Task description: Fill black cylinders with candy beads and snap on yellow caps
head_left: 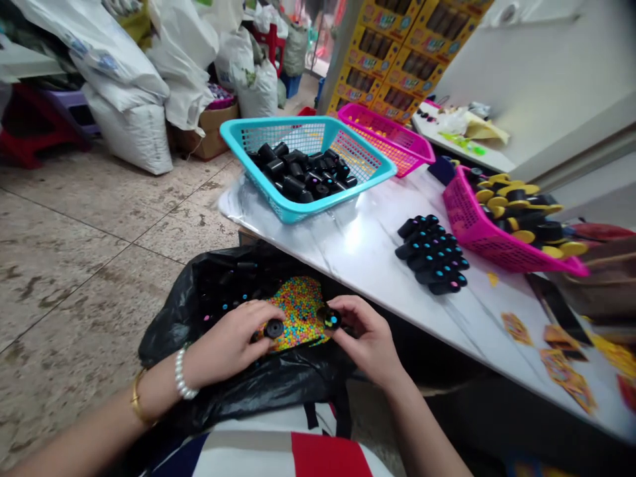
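Observation:
My left hand (243, 334) pinches a small black plastic cylinder (273, 328), its round end with a centre hole facing up. My right hand (365, 334) grips another black cylinder (332, 320) between thumb and fingers; a few blue and yellow spots show at its end. Both hands are over a heap of tiny coloured beads (301, 301) inside a black plastic bag (173, 318). More black cylinders with blue or pink dots (226, 306) lie in the bag to the left of the beads, partly in shadow.
On the marbled table (318, 242) stand a turquoise basket (293, 212) of black cylinders, a block of grouped black cylinders (432, 255) and a pink basket (497, 245) with black and yellow parts. Another pink basket (412, 149) is behind. White sacks (134, 132) stand on the floor.

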The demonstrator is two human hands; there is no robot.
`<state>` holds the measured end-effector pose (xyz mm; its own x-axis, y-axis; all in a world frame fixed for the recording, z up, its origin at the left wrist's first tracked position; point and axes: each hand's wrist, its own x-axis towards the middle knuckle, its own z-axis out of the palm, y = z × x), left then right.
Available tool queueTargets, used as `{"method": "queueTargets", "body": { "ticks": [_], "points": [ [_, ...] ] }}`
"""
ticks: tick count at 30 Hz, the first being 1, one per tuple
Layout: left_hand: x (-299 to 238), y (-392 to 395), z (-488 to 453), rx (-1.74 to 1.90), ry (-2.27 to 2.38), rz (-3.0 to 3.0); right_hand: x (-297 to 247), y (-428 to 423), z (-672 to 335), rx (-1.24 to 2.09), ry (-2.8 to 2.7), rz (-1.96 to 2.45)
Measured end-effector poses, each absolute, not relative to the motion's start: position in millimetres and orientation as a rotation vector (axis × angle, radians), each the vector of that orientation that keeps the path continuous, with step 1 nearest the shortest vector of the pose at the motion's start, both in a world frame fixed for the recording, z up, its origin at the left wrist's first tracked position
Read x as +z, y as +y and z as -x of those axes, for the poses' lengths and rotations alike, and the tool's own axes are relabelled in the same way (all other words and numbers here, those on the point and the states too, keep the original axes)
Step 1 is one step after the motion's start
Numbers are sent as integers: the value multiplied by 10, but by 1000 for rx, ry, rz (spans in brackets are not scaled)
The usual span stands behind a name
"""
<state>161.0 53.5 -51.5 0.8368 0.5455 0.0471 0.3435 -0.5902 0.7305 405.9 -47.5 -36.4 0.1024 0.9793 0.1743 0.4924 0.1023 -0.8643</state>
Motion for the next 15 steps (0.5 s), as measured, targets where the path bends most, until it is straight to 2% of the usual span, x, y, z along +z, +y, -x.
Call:
{"method": "queueTargets", "body": {
  "ticks": [7,12,15],
  "points": [
    [-541,421,-1653,275,783,-2015,-70,-740,-4170,534,-1406,1671],
    [-704,419,-1649,292,841,-2039,-11,-833,-4603,-125,-976,2058],
    [-694,443,-1667,293,835,-2025,-66,-749,-4898,-425,-992,2244]
  ]
}}
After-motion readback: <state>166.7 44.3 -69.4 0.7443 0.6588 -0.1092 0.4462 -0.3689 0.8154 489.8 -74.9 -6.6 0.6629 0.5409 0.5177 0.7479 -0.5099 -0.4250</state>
